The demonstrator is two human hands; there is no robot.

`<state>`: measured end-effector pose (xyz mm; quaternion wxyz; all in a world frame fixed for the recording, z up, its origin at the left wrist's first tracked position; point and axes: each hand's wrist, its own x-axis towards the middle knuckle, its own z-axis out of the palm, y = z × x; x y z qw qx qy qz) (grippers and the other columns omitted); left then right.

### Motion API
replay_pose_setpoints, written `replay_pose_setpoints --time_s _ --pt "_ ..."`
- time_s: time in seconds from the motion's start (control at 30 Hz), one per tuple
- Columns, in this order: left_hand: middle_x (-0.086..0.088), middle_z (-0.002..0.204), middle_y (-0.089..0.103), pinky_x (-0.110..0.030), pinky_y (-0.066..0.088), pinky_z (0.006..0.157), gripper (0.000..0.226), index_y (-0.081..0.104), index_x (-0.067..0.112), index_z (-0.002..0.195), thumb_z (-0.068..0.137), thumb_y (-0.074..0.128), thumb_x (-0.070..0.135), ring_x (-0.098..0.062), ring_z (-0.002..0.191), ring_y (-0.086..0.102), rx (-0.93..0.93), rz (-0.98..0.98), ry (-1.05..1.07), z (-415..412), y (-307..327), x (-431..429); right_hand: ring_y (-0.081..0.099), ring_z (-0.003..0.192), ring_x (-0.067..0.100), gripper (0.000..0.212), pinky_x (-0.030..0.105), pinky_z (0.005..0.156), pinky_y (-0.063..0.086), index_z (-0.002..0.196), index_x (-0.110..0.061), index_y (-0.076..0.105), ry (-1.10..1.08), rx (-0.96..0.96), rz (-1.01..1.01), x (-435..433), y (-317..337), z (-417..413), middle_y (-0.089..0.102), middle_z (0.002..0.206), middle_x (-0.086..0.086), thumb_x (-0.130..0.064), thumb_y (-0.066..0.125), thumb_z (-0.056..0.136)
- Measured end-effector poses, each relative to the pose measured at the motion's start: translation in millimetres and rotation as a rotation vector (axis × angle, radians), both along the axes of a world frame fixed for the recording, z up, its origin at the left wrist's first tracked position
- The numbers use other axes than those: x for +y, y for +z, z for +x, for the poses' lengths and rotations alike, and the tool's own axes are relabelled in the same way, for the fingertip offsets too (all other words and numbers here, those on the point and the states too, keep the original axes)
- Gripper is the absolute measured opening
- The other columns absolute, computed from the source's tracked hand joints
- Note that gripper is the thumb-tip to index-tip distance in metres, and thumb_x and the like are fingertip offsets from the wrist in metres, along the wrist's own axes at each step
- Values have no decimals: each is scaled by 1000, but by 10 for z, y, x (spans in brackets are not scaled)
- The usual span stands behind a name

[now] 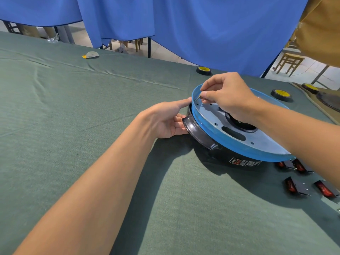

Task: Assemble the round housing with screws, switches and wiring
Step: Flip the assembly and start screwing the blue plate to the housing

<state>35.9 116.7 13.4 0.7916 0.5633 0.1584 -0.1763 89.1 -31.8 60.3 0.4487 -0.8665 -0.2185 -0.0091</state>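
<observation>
The round black housing (220, 153) lies on the green table cloth at the right, with a blue-rimmed metal plate (230, 144) on top of it. My left hand (165, 120) rests against its left side by the black handle (196, 133), thumb touching the blue rim. My right hand (228, 96) hovers over the plate and pinches a small screw (199, 97) near the plate's far left edge. Several black rocker switches with red buttons, such as the switch (296, 186), lie on the cloth at the lower right.
Two rolls of black tape, one roll (203, 70) and a second roll (281, 94), sit behind the housing. A small grey and yellow piece (91, 55) lies far left. Blue curtains hang beyond the table's far edge. Tan material (323, 100) lies at the right edge.
</observation>
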Motion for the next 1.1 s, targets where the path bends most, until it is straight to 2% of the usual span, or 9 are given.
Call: replay_pose_setpoints --time_s 0.13,0.33,0.47,0.53,0.6,0.67,0.77,1.0,1.1 --pt "-11 69 65 -29 56 51 46 58 -3 105 89 68 39 -20 53 66 1 5 6 1 7 -5 70 68 11 13 24 75 58 80 -16 65 -27 -181 -152 24 40 -13 72 78 5 -5 69 86" --pt "-10 68 64 -28 55 50 53 58 -5 109 87 68 42 -19 52 65 7 20 2 20 -1 -3 68 79 17 10 42 95 49 82 -17 66 -37 -260 -243 -23 30 -66 70 74 0 -9 70 86" --pt "-10 73 64 -30 57 54 58 58 -3 111 84 69 48 -19 55 65 -28 52 18 32 -11 -12 67 82 20 11 44 97 46 81 -20 66 -21 -310 -315 -13 18 -73 67 72 -4 -11 70 85" --pt "-8 69 65 -30 57 57 60 60 1 105 79 70 55 -19 54 65 -44 98 29 40 -10 -31 69 77 17 13 36 89 53 78 -20 67 -77 -258 -284 -5 -22 -71 69 72 -3 -10 72 83" --pt "-6 63 65 -29 57 58 64 60 3 103 77 69 61 -19 52 64 -52 135 32 47 -7 -47 70 66 12 18 27 72 58 73 -18 67 -164 -94 -100 14 -44 -89 71 73 3 -4 72 83" --pt "-5 64 63 -30 57 61 70 60 3 105 75 66 67 -18 53 64 -48 139 20 55 -13 -43 71 69 17 18 23 63 58 73 -13 67 -236 97 88 47 -38 -92 71 78 10 2 69 84" --pt "-5 64 62 -31 58 65 73 59 4 103 74 62 71 -18 55 63 -36 123 -17 58 -12 -24 71 74 19 19 19 56 57 75 -8 68 -296 262 200 86 10 -76 69 78 10 6 63 87" --pt "-4 62 63 -28 58 62 77 60 6 88 69 57 81 -18 54 64 -19 153 -50 78 2 -42 70 76 19 21 20 60 56 73 -9 67 -276 243 207 103 30 -77 67 78 9 6 63 87" --pt "-6 60 64 -29 60 65 84 60 6 83 66 51 88 -20 55 66 -24 165 -67 86 15 -50 71 74 18 17 24 66 58 75 -11 67 -214 125 134 93 54 -78 69 79 9 3 66 86"
